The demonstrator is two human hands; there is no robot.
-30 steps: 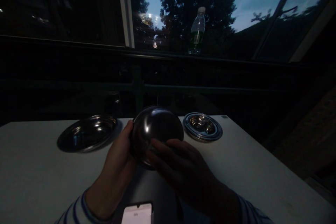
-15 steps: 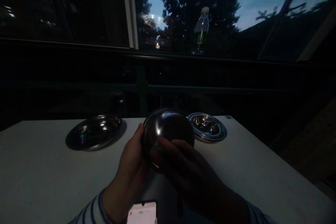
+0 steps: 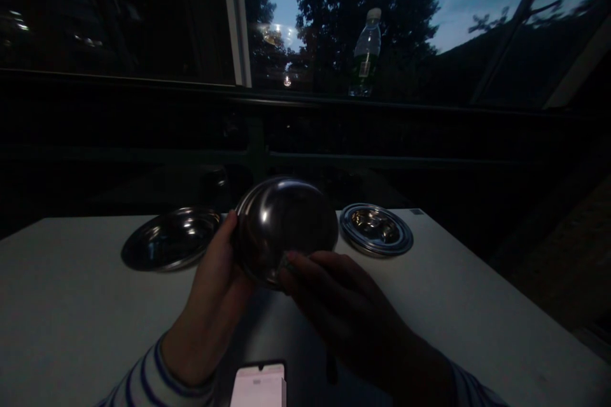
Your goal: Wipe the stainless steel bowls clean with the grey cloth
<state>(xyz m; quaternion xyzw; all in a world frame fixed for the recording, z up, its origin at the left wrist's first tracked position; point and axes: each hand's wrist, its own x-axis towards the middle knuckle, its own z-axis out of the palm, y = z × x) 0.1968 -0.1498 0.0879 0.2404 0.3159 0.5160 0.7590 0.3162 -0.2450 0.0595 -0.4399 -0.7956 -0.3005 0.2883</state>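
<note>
My left hand (image 3: 217, 296) grips a shiny metal bowl (image 3: 286, 222) by its left rim, thumb up along the edge. The bowl is tilted with its rounded outside facing me, above the table. At its lower edge, my right hand (image 3: 334, 299) pinches a small greyish-green wad (image 3: 286, 261) against the metal. Fingers cover most of that wad, and the dim light hides whether it is cloth or a scouring pad.
A wide metal basin (image 3: 172, 238) sits left on the white table (image 3: 86, 318). Stacked metal dishes (image 3: 376, 229) stand right. A lit phone (image 3: 258, 385) lies at the near edge. A plastic bottle (image 3: 366, 54) stands on the window ledge.
The bowl has moved left and slightly up with my left hand, turning a little. My right hand stays near the same spot, so the wad now lies closer to the bowl's lower rim.
</note>
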